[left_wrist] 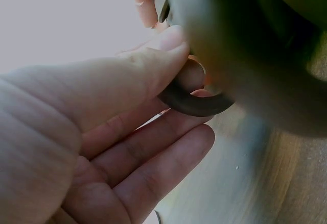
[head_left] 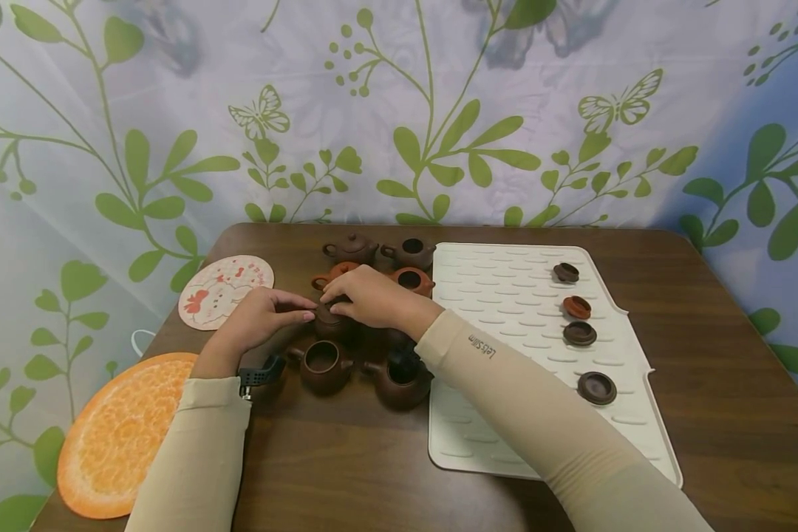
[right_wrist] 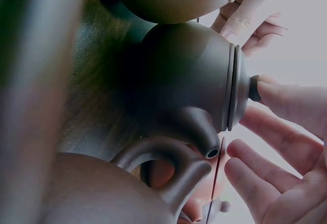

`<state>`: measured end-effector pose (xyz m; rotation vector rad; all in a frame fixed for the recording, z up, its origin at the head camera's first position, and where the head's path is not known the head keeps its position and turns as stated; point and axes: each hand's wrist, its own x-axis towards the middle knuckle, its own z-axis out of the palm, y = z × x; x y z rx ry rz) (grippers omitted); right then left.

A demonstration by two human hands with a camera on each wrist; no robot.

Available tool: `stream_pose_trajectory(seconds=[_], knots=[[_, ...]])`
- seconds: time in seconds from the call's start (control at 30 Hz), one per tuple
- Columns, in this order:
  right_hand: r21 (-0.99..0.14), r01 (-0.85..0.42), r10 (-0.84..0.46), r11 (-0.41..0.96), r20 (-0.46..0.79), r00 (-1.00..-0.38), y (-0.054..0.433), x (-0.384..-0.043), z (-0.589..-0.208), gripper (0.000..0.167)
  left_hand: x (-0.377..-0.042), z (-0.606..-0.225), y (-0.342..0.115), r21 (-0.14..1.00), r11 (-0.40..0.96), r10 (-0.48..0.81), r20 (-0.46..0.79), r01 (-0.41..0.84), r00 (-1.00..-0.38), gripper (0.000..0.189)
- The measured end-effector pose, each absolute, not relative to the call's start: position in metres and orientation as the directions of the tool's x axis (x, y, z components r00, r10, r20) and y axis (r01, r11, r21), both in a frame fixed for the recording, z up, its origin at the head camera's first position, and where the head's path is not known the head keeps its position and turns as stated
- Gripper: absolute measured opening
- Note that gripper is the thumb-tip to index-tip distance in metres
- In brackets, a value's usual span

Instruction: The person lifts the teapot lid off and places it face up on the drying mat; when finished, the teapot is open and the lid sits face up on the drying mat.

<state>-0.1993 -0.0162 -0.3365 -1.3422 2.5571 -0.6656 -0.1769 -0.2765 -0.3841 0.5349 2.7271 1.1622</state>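
In the head view both hands meet over a dark brown teapot (head_left: 332, 329) standing among other pots. My left hand (head_left: 256, 325) pinches its loop handle (left_wrist: 196, 104) between thumb and index finger, the other fingers stretched out below. From above, my right hand (head_left: 372, 295) pinches the knob (right_wrist: 254, 88) of the teapot's lid (right_wrist: 236, 89); the lid sits on the mouth. The short spout (right_wrist: 194, 127) points away from the left hand. Just in front stand two lidless teapots, a brown one (head_left: 322, 367) and another (head_left: 399, 380), partly hidden by the right wrist.
Behind are a lidded brown teapot (head_left: 352, 247), a lidless brown one (head_left: 408, 253), an orange lidded one (head_left: 342, 273) and an orange lidless one (head_left: 415, 281). Several loose lids (head_left: 580, 333) lie on a white mat (head_left: 485, 355). Left are a round coaster (head_left: 226, 292) and an orange-slice mat (head_left: 126, 436).
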Motion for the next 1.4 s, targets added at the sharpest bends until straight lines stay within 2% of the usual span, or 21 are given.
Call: stream_pose_trajectory(seconds=[0.7, 1.4], knots=[[-0.490, -0.708, -0.777, 0.509, 0.092, -0.623, -0.017, -0.195, -0.340, 0.023, -0.175, -0.383, -0.274, 0.720, 0.640, 0.362, 0.026, 0.268, -0.932, 0.019], [-0.575, -0.680, -0.769, 0.454, 0.133, -0.626, -0.002, -0.183, -0.319, 0.019, -0.176, -0.384, -0.275, 0.693, 0.666, 0.357, 0.028, 0.276, -0.934, 0.020]])
